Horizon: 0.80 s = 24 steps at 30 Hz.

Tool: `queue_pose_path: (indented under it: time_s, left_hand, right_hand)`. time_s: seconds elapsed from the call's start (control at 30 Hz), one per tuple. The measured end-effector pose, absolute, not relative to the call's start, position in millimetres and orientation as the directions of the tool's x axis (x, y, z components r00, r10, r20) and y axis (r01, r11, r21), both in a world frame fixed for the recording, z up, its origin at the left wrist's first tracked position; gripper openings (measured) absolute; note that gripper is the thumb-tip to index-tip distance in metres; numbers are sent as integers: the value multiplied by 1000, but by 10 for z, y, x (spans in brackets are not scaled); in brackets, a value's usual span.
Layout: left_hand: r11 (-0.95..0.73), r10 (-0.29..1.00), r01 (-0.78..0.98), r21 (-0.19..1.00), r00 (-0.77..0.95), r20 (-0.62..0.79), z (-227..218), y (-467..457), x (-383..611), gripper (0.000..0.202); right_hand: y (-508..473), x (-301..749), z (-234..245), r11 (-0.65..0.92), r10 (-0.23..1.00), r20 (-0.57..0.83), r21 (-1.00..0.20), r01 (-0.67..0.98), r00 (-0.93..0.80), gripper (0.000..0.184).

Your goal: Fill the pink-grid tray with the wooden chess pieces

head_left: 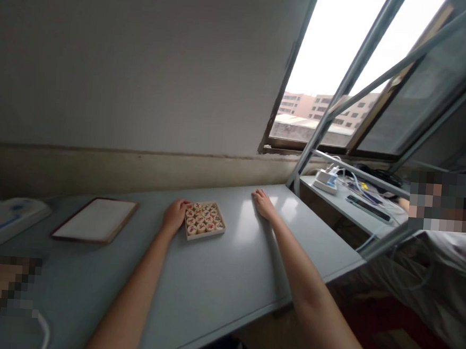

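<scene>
— Two hands on the surface?
— The left hand touches the left side of the wooden box of xiangqi pieces, by the far edge; fingers curled, grip unclear.
— And the right hand?
— Flat, palm down, holding nothing, nearer the right edge, apart from the box. A white framed board lies toward the left edge.

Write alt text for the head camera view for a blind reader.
A person's left hand touches the left edge of a wooden tray of round game pieces on a grey table; the right hand lies flat to its right, apart. A framed board lies further left.
</scene>
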State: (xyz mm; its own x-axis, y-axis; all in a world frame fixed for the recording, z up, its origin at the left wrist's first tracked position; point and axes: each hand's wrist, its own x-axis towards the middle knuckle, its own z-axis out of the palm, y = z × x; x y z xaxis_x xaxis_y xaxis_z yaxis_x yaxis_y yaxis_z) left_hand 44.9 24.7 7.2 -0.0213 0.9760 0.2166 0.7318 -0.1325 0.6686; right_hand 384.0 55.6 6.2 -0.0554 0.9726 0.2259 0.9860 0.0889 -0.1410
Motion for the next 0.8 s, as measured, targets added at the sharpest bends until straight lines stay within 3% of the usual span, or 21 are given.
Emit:
queue_pose_path:
  time_s: [0.13, 0.23, 0.33, 0.4, 0.47, 0.57, 0.67, 0.8]
  left_hand:
    - [-118, 975, 732, 671, -43, 218, 63, 249, 448, 32]
    - [-123, 975, 731, 671, -36, 218, 65, 242, 443, 31]
    - [-130, 974, 730, 671, -32, 223, 65, 241, 437, 31]
    - [-136, 973, 729, 671, -28, 228, 62, 245, 433, 31]
    - [-146, 973, 724, 674, -20, 232, 56, 251, 429, 30]
    - [-150, 972, 721, 676, -16, 233, 46, 257, 426, 30]
    - [-156, 971, 724, 672, -13, 239, 34, 259, 422, 30]
    - [-168, 969, 719, 674, -3, 245, 18, 265, 417, 31]
  right_hand:
    - [546, 3615, 200, 168, 947, 298, -128, 978, -124, 47]
    - [437, 3216, 401, 430, 870, 317, -118, 895, -377, 46]
    - [251, 2760, 589, 695, 719, 176, -177, 697, -673, 45]
    - [131, 2528, 657, 753, 649, 62, -199, 628, -758, 44]
    - [45, 2392, 675, 761, 640, 38, -167, 627, -767, 43]
    - [1, 2352, 645, 764, 645, 119, -103, 637, -755, 34]
    - [44, 2463, 600, 763, 646, 219, -142, 631, -732, 25]
    - [175, 2839, 559, 648, 751, 335, -205, 734, -569, 27]
